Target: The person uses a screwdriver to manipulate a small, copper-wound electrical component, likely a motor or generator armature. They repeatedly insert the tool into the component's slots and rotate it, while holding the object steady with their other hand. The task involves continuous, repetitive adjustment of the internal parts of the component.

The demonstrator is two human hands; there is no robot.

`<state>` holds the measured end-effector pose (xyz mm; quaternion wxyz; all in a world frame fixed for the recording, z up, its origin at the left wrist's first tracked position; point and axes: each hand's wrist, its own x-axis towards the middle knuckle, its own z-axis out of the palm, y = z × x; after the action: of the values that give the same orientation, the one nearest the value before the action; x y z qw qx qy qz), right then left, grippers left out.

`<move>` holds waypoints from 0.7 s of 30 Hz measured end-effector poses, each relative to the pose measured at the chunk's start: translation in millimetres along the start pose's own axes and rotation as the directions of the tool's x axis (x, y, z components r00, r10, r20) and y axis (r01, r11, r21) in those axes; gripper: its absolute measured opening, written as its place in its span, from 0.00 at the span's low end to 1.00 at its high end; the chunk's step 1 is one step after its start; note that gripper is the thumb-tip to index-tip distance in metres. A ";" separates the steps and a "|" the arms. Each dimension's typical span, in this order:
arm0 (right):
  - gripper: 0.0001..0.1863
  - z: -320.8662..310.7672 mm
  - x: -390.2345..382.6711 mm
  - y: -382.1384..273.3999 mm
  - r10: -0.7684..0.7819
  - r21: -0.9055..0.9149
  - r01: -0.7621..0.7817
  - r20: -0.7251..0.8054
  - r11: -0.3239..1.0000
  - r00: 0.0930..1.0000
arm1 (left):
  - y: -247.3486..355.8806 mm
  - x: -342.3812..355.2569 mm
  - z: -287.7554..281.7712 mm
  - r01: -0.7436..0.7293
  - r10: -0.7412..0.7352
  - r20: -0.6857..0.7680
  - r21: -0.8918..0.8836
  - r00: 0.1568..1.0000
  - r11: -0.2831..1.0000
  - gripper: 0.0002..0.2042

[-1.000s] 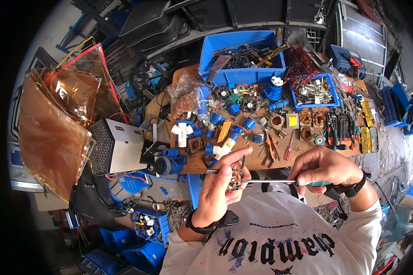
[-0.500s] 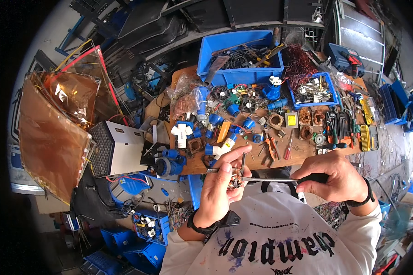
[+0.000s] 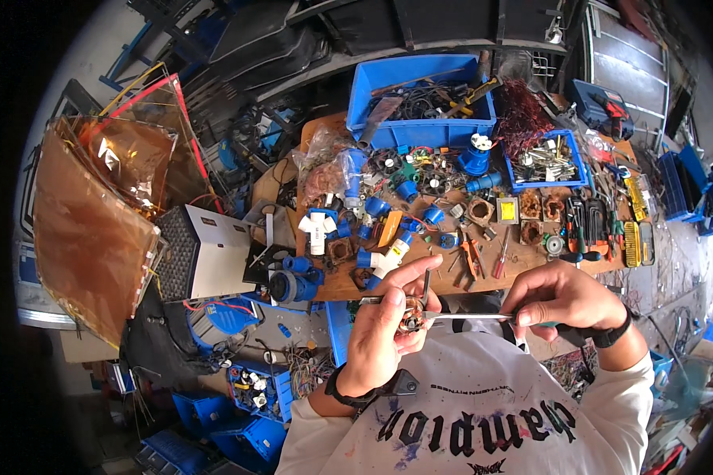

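In my left hand (image 3: 380, 336) I hold a small metal component with copper windings (image 3: 412, 317), with my fingers closed round it and a metal piece sticking up by my index finger. My right hand (image 3: 562, 301) is closed on the handle of a screwdriver (image 3: 471, 316); its long steel shaft runs left and meets the component, where the exact tip is hard to make out. Both hands are over my white shirt, near the front edge of the wooden workbench (image 3: 451, 281).
Blue bins (image 3: 420, 119) of cables and hardware stand at the back. Blue plastic fittings (image 3: 293, 285), pliers (image 3: 471, 257) and other tools lie on the bench. Brown film-covered panels (image 3: 87, 229) and a white-fronted box (image 3: 218, 253) stand left. Blue crates (image 3: 257, 388) sit below left.
Both hands stay on the component and screwdriver. My right hand has shifted slightly and turned on the handle, and my left hand has moved a little rightward with the component.
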<state>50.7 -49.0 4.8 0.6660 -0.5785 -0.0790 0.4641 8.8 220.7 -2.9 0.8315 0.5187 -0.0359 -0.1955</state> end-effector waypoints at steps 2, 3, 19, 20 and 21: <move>0.08 2.6 4.6 5.5 -0.440 -0.474 0.359 -0.067 0.804 0.896 | -0.5 0.6 0.9 -0.003 0.004 -0.015 0.028 1.000 1.000 0.27; 0.08 5.0 6.3 7.4 -0.631 -0.676 0.453 -0.022 0.581 0.776 | -0.9 1.7 0.6 -0.004 0.004 -0.018 0.023 1.000 1.000 0.27; 0.09 20.3 -13.9 -10.4 -0.507 -0.689 0.309 -0.098 0.655 0.856 | -4.6 1.3 2.5 0.001 0.001 -0.031 0.075 1.000 0.997 0.25; 0.09 19.8 -13.8 -10.4 -0.442 -0.617 0.285 -0.114 0.734 0.890 | -5.0 1.2 1.9 -0.002 0.004 -0.024 0.076 1.000 0.997 0.25; 0.08 19.2 -13.8 -10.2 -0.374 -0.538 0.255 -0.123 0.803 0.919 | -5.7 1.0 1.6 -0.006 0.007 -0.020 0.073 1.000 0.997 0.25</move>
<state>36.0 -44.3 25.5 0.5606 -0.7614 -0.2196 0.2405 7.6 216.8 -7.3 0.8131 0.5505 -0.0361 -0.1860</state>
